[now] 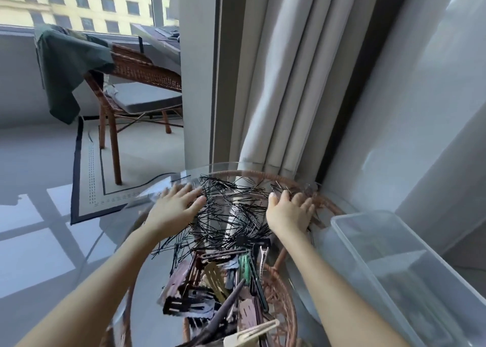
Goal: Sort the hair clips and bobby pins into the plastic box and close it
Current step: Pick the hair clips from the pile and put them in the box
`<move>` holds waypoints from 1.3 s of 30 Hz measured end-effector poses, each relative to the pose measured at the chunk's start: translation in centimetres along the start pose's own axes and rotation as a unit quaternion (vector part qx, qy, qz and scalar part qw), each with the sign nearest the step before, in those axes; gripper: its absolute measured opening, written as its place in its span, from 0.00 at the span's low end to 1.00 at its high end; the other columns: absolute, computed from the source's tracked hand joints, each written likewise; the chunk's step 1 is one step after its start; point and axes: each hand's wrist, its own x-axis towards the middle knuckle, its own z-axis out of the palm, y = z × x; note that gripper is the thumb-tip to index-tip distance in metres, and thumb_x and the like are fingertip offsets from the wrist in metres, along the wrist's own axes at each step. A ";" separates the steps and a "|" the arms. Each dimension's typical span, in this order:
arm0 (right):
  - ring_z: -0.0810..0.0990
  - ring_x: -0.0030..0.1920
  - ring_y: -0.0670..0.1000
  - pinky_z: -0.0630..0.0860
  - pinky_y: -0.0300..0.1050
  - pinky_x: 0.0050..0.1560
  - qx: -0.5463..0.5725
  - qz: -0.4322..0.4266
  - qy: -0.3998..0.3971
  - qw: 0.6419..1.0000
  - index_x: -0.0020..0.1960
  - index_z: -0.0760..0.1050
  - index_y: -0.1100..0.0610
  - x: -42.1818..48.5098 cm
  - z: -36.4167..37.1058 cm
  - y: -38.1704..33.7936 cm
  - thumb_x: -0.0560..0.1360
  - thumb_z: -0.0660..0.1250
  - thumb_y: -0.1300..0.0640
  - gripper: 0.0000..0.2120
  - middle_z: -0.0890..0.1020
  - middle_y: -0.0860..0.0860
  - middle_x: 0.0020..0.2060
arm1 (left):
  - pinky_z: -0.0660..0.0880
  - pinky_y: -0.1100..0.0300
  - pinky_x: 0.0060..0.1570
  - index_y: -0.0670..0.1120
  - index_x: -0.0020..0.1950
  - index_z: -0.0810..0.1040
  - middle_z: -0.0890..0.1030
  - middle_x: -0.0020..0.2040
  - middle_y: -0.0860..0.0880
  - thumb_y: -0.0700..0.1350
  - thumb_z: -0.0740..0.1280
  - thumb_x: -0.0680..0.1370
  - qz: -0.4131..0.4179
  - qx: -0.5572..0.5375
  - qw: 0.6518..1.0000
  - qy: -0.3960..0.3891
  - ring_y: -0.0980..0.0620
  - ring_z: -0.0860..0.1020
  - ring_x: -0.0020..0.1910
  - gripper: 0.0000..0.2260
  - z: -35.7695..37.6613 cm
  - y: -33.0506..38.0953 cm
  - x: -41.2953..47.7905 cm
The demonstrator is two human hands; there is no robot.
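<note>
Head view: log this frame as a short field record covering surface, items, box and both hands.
surface: round glass table with a wicker frame under it
bobby pins: loose black heap spread across the far half of the table
hair clips: mixed pile nearer the person
plastic box: clear, open, at the right; contents cannot be made out
left hand: open, palm down at the left edge of the pins
right hand: open, palm down at the right edge of the pins
background: wicker chair with a green cloth draped over it
</note>
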 end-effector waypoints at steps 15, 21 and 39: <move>0.64 0.71 0.60 0.54 0.55 0.74 0.151 0.007 0.104 0.983 0.65 0.71 0.62 6.6 0.3 0.6 0.79 0.48 0.50 0.24 0.69 0.61 0.69 | 0.48 0.49 0.75 0.53 0.75 0.57 0.55 0.77 0.48 0.60 0.48 0.79 -0.019 -0.081 0.996 0.041 0.46 0.52 0.76 0.25 -0.8 -0.9 5.6; 0.52 0.76 0.56 0.43 0.50 0.75 0.076 -0.176 -0.028 0.981 0.75 0.57 0.58 7.0 0.8 -3.3 0.82 0.44 0.49 0.24 0.57 0.57 0.76 | 0.42 0.52 0.76 0.51 0.75 0.54 0.55 0.77 0.52 0.56 0.44 0.81 0.080 -0.043 0.995 -0.038 0.52 0.49 0.77 0.23 0.4 3.2 9.2; 0.76 0.63 0.52 0.68 0.41 0.62 0.302 -0.249 -0.096 0.915 0.67 0.71 0.52 -4.0 -3.1 0.4 0.81 0.52 0.49 0.19 0.80 0.53 0.61 | 0.70 0.49 0.64 0.53 0.68 0.70 0.75 0.66 0.48 0.57 0.51 0.79 0.046 -0.237 0.970 -0.020 0.49 0.75 0.61 0.20 -2.3 2.4 -2.2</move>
